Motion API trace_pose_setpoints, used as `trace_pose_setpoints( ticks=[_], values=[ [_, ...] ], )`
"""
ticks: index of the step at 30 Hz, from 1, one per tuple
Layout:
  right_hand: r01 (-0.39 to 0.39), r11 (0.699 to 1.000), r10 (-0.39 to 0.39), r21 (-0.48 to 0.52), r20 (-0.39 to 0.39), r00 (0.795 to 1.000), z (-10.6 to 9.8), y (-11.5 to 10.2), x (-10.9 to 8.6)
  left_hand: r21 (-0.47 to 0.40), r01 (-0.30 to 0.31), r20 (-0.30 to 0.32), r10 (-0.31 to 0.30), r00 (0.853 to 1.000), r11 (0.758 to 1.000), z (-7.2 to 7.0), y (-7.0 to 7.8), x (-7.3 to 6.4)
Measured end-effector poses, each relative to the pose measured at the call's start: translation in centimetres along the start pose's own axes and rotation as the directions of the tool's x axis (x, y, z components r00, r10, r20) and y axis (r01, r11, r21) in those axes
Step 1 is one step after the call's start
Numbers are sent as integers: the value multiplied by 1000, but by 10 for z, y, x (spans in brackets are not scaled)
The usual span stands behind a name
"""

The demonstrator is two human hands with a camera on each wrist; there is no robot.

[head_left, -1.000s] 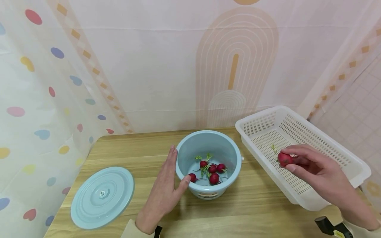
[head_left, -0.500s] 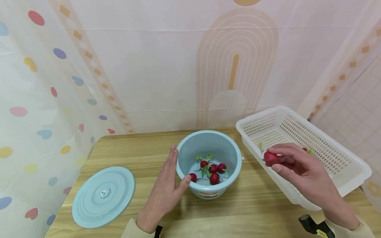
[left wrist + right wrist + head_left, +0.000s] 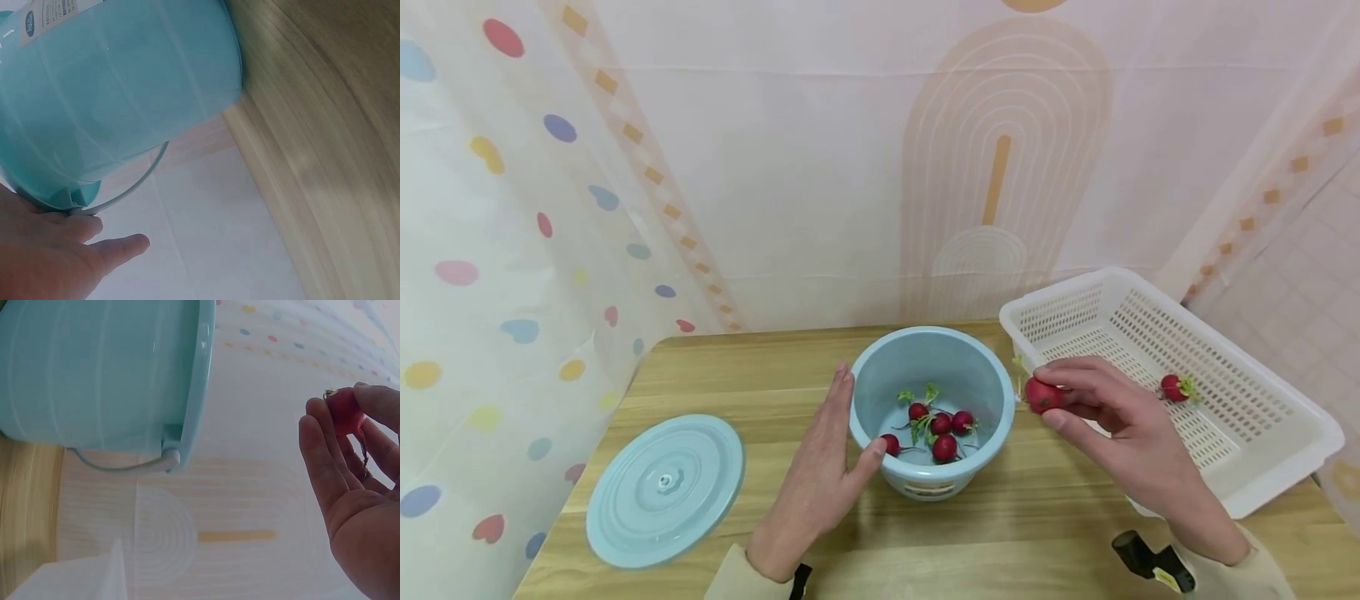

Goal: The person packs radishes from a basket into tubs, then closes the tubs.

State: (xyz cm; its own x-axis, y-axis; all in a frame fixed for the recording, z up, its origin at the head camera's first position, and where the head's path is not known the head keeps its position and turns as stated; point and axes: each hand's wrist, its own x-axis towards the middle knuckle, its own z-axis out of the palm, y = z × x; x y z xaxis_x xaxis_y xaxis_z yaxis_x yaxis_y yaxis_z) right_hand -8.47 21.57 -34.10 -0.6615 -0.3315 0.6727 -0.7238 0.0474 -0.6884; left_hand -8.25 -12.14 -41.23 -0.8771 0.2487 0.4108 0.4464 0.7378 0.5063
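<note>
A pale blue bucket (image 3: 931, 472) stands upright on the table, with several red radishes (image 3: 944, 448) and their green tops lying in the bottom. Straight fingers of my left hand (image 3: 820, 467) rest along the bucket's left side, the thumb at its rim; the left wrist view shows that hand (image 3: 62, 250) beside the handle's joint. Between thumb and fingers my right hand (image 3: 1123, 429) pinches another radish (image 3: 1042, 395), held up just right of the bucket. In the right wrist view this radish (image 3: 345, 411) is higher than the bucket's rim, thin root trailing towards the palm.
A white perforated basket (image 3: 1180, 321) stands at the right, with one radish (image 3: 1172, 387) visible inside; my right hand and forearm cover part of it. The bucket's round blue lid (image 3: 666, 492) lies flat at the left of the wooden table (image 3: 775, 375). Patterned curtain (image 3: 790, 183) hangs behind.
My right hand has carried the radish left, from over the basket towards the bucket, uncovering a radish in the basket. My left hand has stayed at the bucket.
</note>
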Motion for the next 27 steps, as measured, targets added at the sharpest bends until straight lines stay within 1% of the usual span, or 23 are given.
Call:
trace_pose_setpoints(
  ticks=[3, 7, 10, 13, 20, 23, 27],
  values=[
    [-4, 1000, 4, -29, 10, 1000, 7, 1, 3, -3, 2, 4, -2, 1000, 1000, 0, 0, 1],
    [-42, 996, 44, -77, 21, 999, 17, 1, 7, -3, -4, 1, 4, 1000, 1000, 0, 0, 1],
    [-75, 990, 81, -121, 41, 996, 23, 2, 10, 2, -7, -2, 7, 1000, 1000, 0, 0, 1],
    [-91, 982, 103, -167, 63, 993, 29, 5, 13, 4, -6, -5, 6, 1000, 1000, 0, 0, 1],
    [-19, 942, 57, -334, 104, 993, 42, 20, 24, 14, 1, -9, -1, 1000, 1000, 0, -1, 1],
    [7, 931, 39, -364, 117, 992, 49, 26, 27, 13, 2, -10, -2, 1000, 1000, -1, -1, 1],
    [27, 912, 26, -410, 123, 992, 55, 33, 28, 10, -16, -9, 16, 1000, 1000, 0, -1, 0]
  ],
)
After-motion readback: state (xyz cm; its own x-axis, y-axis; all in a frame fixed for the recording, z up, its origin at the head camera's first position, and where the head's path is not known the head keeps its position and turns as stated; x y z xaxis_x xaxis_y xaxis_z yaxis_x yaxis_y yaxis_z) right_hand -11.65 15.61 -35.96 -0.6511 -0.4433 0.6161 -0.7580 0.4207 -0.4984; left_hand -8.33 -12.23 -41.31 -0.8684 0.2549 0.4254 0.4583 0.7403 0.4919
